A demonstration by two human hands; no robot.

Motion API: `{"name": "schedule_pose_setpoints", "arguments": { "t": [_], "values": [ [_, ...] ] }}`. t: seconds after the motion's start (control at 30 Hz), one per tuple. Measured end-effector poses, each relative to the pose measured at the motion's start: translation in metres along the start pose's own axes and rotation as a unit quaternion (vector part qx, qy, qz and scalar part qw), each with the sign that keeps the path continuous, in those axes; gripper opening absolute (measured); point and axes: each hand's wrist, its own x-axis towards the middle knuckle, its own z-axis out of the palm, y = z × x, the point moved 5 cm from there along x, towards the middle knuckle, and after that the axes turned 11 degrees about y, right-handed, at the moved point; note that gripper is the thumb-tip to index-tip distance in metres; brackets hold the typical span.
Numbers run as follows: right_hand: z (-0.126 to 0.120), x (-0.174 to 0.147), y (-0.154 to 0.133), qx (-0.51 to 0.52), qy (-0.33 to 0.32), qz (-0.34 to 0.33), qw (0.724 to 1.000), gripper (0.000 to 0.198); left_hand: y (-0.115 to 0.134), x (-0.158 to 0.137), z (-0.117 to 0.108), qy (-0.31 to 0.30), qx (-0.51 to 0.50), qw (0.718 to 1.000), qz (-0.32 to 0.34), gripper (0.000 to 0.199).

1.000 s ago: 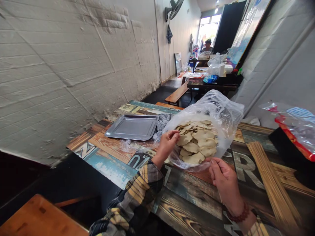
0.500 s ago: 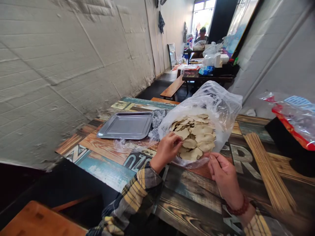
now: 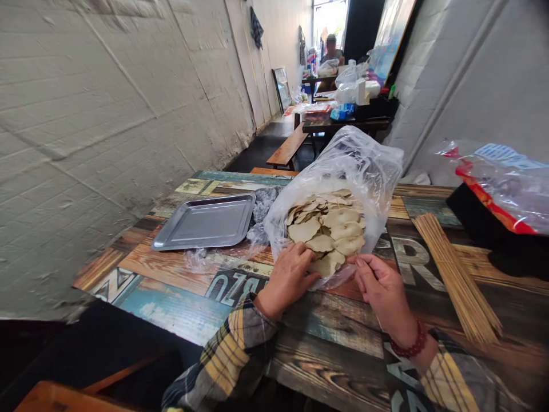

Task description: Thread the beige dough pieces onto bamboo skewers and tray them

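Observation:
A clear plastic bag [image 3: 377, 166] lies open on the table, full of thin, flat, beige tofu-like slices [image 3: 343, 230]. At the bag's near left edge, my left hand [image 3: 289, 280] touches the nearest slices, its thumb apart from its bent fingers; the fingertips are partly hidden. My right hand [image 3: 381, 292] is closed in a pinch just right of the bag's mouth. What it grips is thin and hardly visible, apparently a bamboo skewer. A bundle of bamboo skewers [image 3: 457, 277] lies farther right.
Left of the bag is a metal tray [image 3: 201, 223], with crumpled plastic wrap [image 3: 203, 260] beside it. A black box [image 3: 476, 217] with red-edged plastic packaging [image 3: 493, 194] stands at right. Beyond are a wooden bench [image 3: 289, 146], cluttered tables and a distant person [image 3: 331, 51].
My left hand has moved nearer along the bag's edge, and its thumb has come away from the fingers. My right hand remains pinched beside the bag. The view has shifted slightly right.

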Motion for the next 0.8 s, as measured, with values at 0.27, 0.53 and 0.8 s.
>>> {"name": "schedule_pose_setpoints", "arguments": {
  "t": [0.27,0.53,0.8],
  "values": [
    [0.0,0.001,0.0,-0.014,0.0,-0.012,1.0,0.033,-0.013,0.003,0.005,0.02,-0.2,0.979,-0.042,0.009],
    [0.0,-0.001,-0.004,-0.016,-0.001,-0.016,1.0,0.034,-0.036,0.002,0.004,0.075,-0.563,0.762,-0.311,0.035],
    [0.006,-0.011,0.001,-0.009,-0.026,0.022,0.999,0.037,-0.049,0.002,-0.003,0.167,-0.6,0.711,-0.328,0.032]
  ]
}}
